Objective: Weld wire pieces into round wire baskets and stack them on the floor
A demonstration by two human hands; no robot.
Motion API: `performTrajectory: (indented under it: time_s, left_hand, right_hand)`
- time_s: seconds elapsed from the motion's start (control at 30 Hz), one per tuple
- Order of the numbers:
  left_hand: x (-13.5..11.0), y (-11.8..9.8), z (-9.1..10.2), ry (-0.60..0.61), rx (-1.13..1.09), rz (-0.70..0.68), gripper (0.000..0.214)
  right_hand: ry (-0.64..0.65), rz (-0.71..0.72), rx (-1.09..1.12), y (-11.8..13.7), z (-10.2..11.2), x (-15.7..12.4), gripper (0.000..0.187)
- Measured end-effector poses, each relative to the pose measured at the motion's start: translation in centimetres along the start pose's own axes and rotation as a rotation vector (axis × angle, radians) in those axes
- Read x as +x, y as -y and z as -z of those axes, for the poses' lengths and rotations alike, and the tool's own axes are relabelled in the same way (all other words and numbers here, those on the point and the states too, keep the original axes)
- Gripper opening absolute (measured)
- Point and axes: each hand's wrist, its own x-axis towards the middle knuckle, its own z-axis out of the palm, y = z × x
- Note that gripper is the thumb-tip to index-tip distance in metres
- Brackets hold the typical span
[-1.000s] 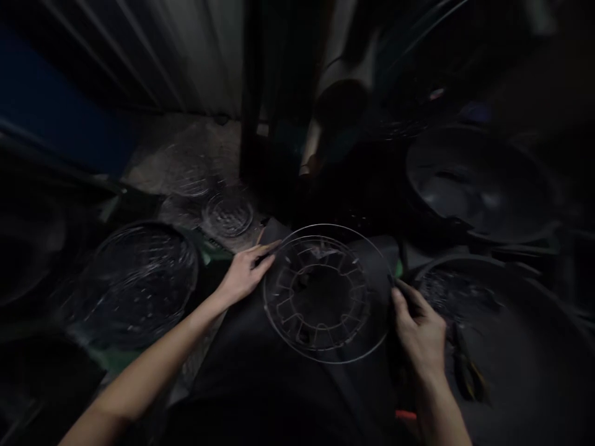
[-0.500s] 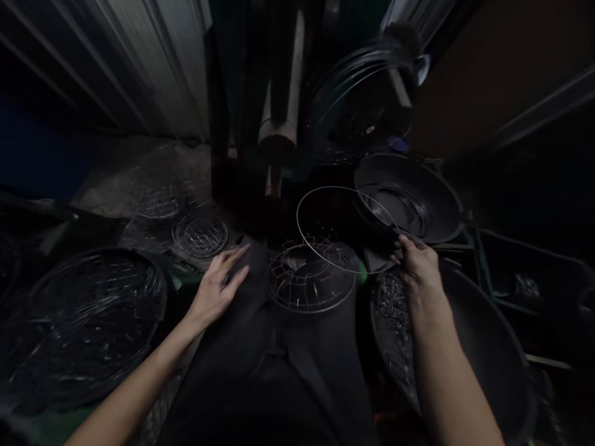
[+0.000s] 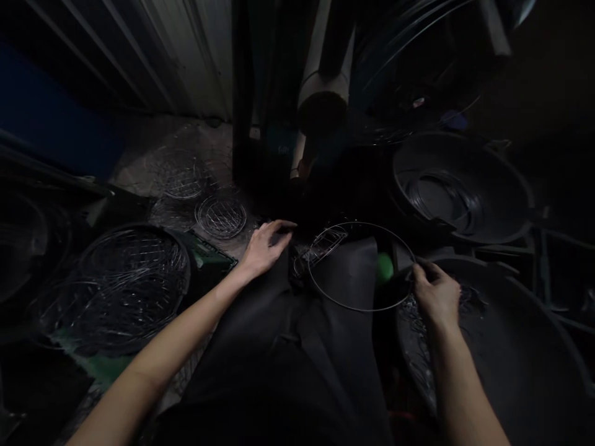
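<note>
Wire ring (image 3: 360,310) held above dark-clad lap (image 3: 334,353) | right side pinched by right hand (image 3: 436,292); left hand (image 3: 264,249) empty, fingers extended | judged light, springy, easily bent, maybe slick | best gripped at opposite rim points

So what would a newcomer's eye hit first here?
Likely the thin wire ring, just right of centre, pinched at its edge by the right hand. Next, the bright green spot seen through it. Then the tangled wirework heaped at the picture's left.
</note>
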Motion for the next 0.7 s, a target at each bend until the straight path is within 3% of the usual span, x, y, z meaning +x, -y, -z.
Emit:
performTrajectory:
  time_s: [0.07, 0.17, 0.33, 0.47, 0.7]
  left_hand:
    - [1.0, 0.3, -0.2, 0.036, 0.056, -0.006, 0.025]
    - [3.4, 0.9, -1.8, 0.191, 0.187, -0.015, 0.029]
    - [8.2, 2.4, -7.2, 0.419, 0.272, 0.094, 0.033]
    - [9.8, 4.4, -10.6, 0.559, 0.275, 0.214, 0.028]
    - [9.3, 7.5, -10.9, 0.736, 0.098, 0.268, 0.052]
  right_hand:
    - [0.007, -0.004, -0.005, -0.2, -0.1, -0.2, 0.043]
    - [0.018, -0.027, 0.022, -0.6, -0.1, -0.4, 0.046]
    - [0.010, -0.057, 0.064, -0.7, 0.3, -0.7, 0.050]
    - [0.020, -0.053, 0.117, -0.8, 0.6, -0.9, 0.048]
    - [0.024, -0.080, 0.211, -1.6, 0.3, -0.9, 0.051]
